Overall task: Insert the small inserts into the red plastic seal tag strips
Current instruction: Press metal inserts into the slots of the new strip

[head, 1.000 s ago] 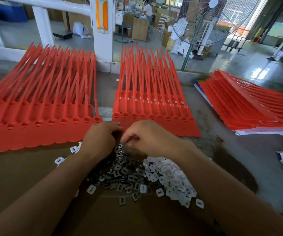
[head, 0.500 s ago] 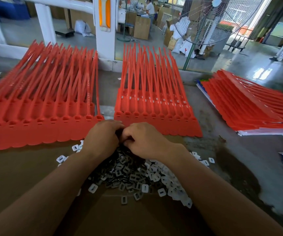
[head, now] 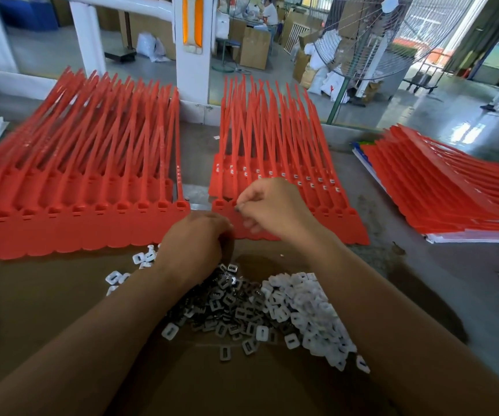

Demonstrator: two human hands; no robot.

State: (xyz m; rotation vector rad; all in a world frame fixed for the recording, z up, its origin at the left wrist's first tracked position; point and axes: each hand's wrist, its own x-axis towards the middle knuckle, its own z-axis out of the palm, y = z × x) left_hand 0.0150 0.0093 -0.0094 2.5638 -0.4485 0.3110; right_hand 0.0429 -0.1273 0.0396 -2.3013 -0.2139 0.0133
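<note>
Your right hand (head: 272,207) has lifted off the pile of inserts (head: 260,307) at lower centre and moved up to the middle red strips (head: 275,175), fingertips pinching a small dark piece at their near-left edge.

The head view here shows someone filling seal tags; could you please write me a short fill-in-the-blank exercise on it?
1. The seal tag strips are coloured ____.
2. The right hand pinches a small insert at the middle sheet's near-____ corner.
3. The left hand rests at the far edge of the pile of ____.
4. Those loose pieces lie on brown ____.

Missing words: red; left; inserts; cardboard
</note>
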